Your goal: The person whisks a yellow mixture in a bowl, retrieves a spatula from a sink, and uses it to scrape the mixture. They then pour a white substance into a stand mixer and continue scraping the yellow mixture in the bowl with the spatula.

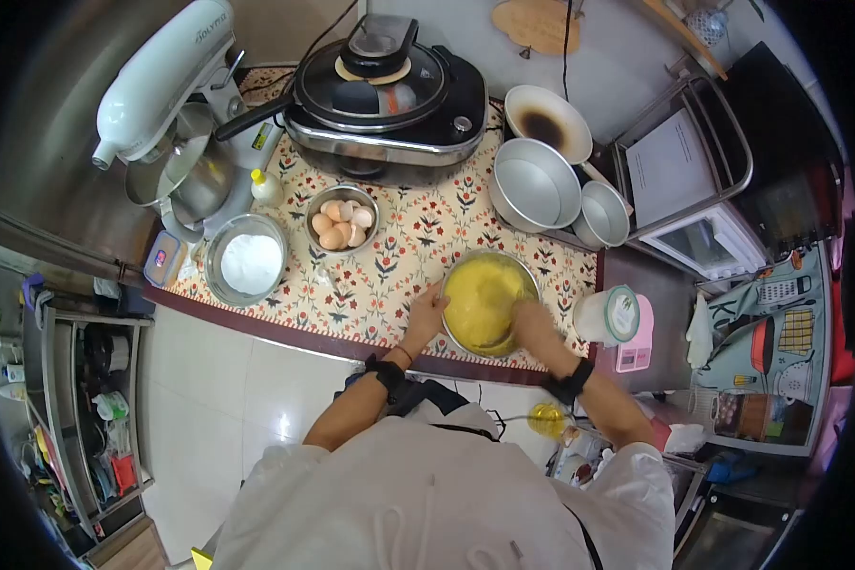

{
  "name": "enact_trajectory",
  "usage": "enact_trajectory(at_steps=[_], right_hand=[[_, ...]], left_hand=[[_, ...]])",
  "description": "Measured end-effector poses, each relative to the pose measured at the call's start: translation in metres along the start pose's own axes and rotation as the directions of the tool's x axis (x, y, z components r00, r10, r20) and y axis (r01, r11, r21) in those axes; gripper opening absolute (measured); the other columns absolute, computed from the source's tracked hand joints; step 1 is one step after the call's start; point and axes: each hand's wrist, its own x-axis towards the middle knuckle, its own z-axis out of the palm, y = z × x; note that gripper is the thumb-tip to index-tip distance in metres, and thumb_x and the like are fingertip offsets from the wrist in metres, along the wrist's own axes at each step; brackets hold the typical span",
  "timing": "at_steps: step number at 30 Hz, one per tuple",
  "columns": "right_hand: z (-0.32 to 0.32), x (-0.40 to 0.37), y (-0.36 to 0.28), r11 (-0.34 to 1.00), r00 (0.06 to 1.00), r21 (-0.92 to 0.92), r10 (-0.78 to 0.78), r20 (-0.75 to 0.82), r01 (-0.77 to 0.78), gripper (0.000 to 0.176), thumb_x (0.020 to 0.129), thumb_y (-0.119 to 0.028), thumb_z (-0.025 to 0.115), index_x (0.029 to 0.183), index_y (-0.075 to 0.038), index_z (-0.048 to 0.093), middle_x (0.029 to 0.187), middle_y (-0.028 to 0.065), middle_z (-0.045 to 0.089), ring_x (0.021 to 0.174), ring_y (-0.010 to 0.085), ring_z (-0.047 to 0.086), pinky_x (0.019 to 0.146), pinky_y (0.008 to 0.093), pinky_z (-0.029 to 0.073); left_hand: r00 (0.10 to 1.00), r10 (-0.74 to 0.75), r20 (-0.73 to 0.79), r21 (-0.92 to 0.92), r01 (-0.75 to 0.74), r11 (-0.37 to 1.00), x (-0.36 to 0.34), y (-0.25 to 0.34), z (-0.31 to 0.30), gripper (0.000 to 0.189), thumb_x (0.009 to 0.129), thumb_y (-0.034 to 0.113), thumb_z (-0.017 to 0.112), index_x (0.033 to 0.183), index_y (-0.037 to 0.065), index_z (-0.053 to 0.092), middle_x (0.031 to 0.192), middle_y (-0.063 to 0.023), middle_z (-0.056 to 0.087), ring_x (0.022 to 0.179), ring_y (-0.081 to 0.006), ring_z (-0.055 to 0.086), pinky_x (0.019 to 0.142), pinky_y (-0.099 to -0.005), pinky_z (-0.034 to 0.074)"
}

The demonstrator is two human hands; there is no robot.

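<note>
A metal mixing bowl of yellow batter sits near the front edge of the counter. My left hand grips its left rim, fingers closed. Over the right side of the bowl, my right hand is closed round a whisk, whose blurred wires dip into the batter; its handle is hidden in my fist. To the left, a small metal bowl holds several eggshells. A glass bowl containing white powder stands farther left.
A white stand mixer stands at the back left, and an electric cooker with a lidded pan at the back. Round cake tins are on the right. Near my right arm are a lidded tub and a pink scale.
</note>
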Motion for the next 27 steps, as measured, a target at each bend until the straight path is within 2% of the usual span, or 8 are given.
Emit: enact_trajectory(at_steps=[5,10,13,16,19,22,25,27], right_hand=[[-0.049,-0.026,-0.020,0.985,0.983,-0.075,-0.150,0.104,0.158,0.015,0.075,-0.014,0.050,0.069,-0.006,0.061,0.060,0.0134,0.059,0.059,0.0274,0.062,0.054,0.0373,0.049],[-0.009,0.024,-0.019,0.994,0.996,-0.110,-0.004,-0.090,-0.006,0.012,0.074,-0.011,0.053,0.069,-0.010,0.063,0.065,0.0074,0.062,0.062,0.0207,0.063,0.052,0.0313,0.050],[-0.012,-0.023,-0.037,0.953,0.964,-0.164,-0.264,-0.025,0.257,0.012,0.074,-0.011,0.052,0.070,-0.011,0.064,0.066,0.0070,0.063,0.060,0.0197,0.063,0.050,0.0314,0.049],[-0.053,-0.039,-0.013,0.966,0.975,-0.155,-0.192,0.110,0.207,0.005,0.069,-0.009,0.055,0.071,-0.010,0.060,0.065,0.0102,0.062,0.060,0.0233,0.062,0.050,0.0345,0.048],[-0.051,0.005,-0.001,0.984,0.997,-0.166,-0.048,0.056,0.057,0.006,0.069,-0.010,0.055,0.074,-0.010,0.059,0.067,0.0111,0.062,0.058,0.0240,0.062,0.049,0.0348,0.048],[0.020,0.026,-0.028,0.999,0.974,0.011,0.044,-0.224,-0.043,0.011,0.074,-0.012,0.053,0.073,-0.011,0.064,0.067,0.0081,0.062,0.059,0.0207,0.062,0.047,0.0314,0.048],[-0.008,-0.028,-0.040,0.960,0.958,-0.141,-0.260,-0.122,0.243,0.008,0.074,-0.013,0.055,0.074,-0.012,0.063,0.068,0.0075,0.063,0.060,0.0215,0.063,0.046,0.0303,0.048],[-0.043,-0.043,-0.015,0.966,0.978,-0.154,-0.205,0.035,0.208,0.008,0.073,-0.013,0.055,0.072,-0.012,0.063,0.069,0.0082,0.063,0.061,0.0216,0.063,0.048,0.0303,0.048]], left_hand=[[0.999,-0.020,0.031,-0.086,0.023,0.996,-0.003,0.007,-0.002,0.041,0.084,0.010,0.050,0.125,0.008,0.042,0.065,-0.0038,0.045,0.049,-0.0094,0.051,0.038,-0.0241,0.050],[0.993,-0.105,0.047,-0.071,0.108,0.992,-0.009,0.024,-0.002,0.042,0.085,0.011,0.050,0.126,0.007,0.040,0.065,-0.0022,0.043,0.045,-0.0094,0.050,0.037,-0.0227,0.049],[0.996,-0.082,0.044,-0.062,0.084,0.995,-0.006,0.023,-0.005,0.043,0.085,0.012,0.050,0.127,0.007,0.039,0.065,-0.0019,0.043,0.044,-0.0093,0.050,0.036,-0.0224,0.049],[0.995,-0.089,0.050,-0.101,0.093,0.991,-0.007,0.017,-0.003,0.044,0.085,0.013,0.050,0.127,0.008,0.038,0.064,-0.0022,0.043,0.044,-0.0090,0.049,0.036,-0.0222,0.049],[0.995,-0.092,0.037,-0.097,0.095,0.991,-0.003,0.007,-0.002,0.043,0.085,0.013,0.051,0.127,0.009,0.040,0.064,-0.0024,0.044,0.044,-0.0090,0.050,0.035,-0.0218,0.047],[0.994,-0.103,0.024,-0.082,0.104,0.991,-0.008,0.019,0.001,0.041,0.085,0.013,0.050,0.126,0.010,0.042,0.064,-0.0023,0.045,0.043,-0.0093,0.050,0.033,-0.0214,0.045],[0.996,-0.085,0.025,-0.080,0.087,0.993,-0.007,0.023,-0.002,0.040,0.085,0.013,0.050,0.125,0.012,0.043,0.064,-0.0023,0.046,0.042,-0.0096,0.051,0.031,-0.0214,0.043],[0.994,-0.105,0.027,-0.081,0.107,0.991,-0.010,0.027,-0.002,0.040,0.086,0.013,0.050,0.125,0.013,0.043,0.064,-0.0023,0.046,0.042,-0.0096,0.051,0.032,-0.0213,0.044]])
